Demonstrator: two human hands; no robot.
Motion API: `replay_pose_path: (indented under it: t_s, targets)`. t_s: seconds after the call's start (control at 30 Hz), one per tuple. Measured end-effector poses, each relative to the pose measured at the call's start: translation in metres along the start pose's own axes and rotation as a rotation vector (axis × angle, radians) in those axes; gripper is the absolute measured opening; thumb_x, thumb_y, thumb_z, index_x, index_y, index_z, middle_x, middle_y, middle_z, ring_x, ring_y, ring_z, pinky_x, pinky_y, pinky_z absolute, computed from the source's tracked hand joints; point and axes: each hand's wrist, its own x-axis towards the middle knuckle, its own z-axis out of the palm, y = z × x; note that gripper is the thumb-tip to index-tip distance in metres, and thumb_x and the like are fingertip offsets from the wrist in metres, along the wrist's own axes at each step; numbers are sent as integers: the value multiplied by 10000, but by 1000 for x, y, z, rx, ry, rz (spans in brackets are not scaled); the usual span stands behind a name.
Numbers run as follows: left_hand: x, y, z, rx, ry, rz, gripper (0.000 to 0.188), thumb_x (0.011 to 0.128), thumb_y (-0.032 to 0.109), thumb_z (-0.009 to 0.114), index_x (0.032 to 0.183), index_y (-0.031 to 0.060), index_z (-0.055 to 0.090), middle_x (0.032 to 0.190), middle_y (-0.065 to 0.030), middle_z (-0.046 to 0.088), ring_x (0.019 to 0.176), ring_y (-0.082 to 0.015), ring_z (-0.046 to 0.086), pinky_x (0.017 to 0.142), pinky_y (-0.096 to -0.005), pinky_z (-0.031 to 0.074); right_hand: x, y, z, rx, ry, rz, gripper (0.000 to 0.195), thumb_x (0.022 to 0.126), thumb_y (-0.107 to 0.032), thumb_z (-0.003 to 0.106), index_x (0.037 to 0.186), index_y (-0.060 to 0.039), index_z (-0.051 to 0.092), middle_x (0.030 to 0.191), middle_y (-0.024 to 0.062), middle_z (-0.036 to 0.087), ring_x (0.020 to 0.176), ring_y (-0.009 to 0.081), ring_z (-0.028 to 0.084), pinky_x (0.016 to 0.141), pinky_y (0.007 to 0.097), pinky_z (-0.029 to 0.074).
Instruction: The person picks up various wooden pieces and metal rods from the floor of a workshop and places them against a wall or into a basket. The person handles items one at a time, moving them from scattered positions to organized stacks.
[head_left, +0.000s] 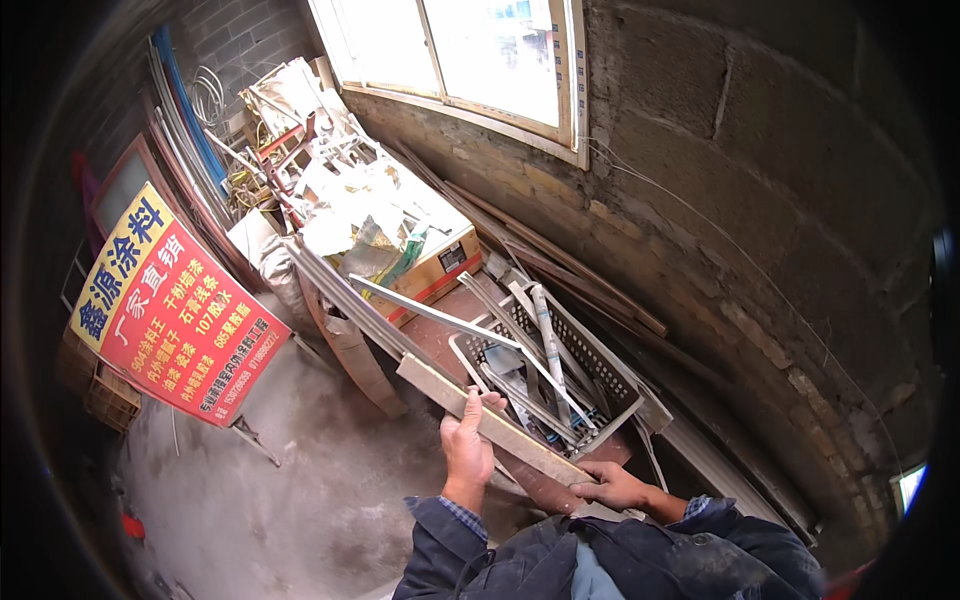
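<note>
A pale, flat board strip (510, 433) slants across in front of me, its far end pointing up and left. My left hand (471, 441) grips it near the middle, thumb up along the edge and fingers wrapped beneath. At its near end my right hand (611, 487) holds on, thumb laid over the top. Just past the strip stands a grey perforated plastic crate (600, 341). Metal strips and a white-wrapped tube (550, 352) lie in this crate, some jutting over its rim. Several long pale profiles (352, 296) run up and left beyond the strip's far end.
A cardboard box (442, 270) lies under heaped scraps and wrapping. Long wooden boards (555, 259) lean along the block wall (750, 142) below a window (480, 67). On the left a red and yellow sign bearing writing (180, 315) stands on the dusty concrete floor (300, 517).
</note>
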Motion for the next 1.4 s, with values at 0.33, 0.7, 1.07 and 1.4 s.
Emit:
replay_pose_path:
  t_s: [0.33,0.7,1.07,1.4]
  targets:
    - [5,-31,9,-46,-141,-85,324,1064,275,540,1213,-13,536,1081,-150,674,1030,-276,663,967,-417,522,-13,-10,-15,25,99,-17,427,972,-227,707,1323,-2,618,980,11,654,857,91,573,746,268,481]
    - [-9,-67,1,196,-255,-281,448,1081,337,490,1374,-1,479,1277,-153,630,1166,-259,627,1019,-405,488,-15,5,-30,106,208,-16,367,963,-247,718,1211,19,664,887,8,643,785,94,559,687,268,468]
    - [-46,-71,-51,334,-122,-401,470,1066,347,523,1380,-1,495,1244,-162,666,1077,-230,684,892,-324,559,24,-23,-102,-30,559,38,246,946,-249,705,886,-20,638,740,15,596,642,114,553,575,307,472]
    - [-82,-72,-80,282,32,-407,416,1053,329,553,1308,1,543,1177,-137,689,1016,-219,702,847,-318,574,125,-76,-202,-491,749,27,306,851,-217,717,1038,24,700,859,151,722,771,240,682,703,387,525]
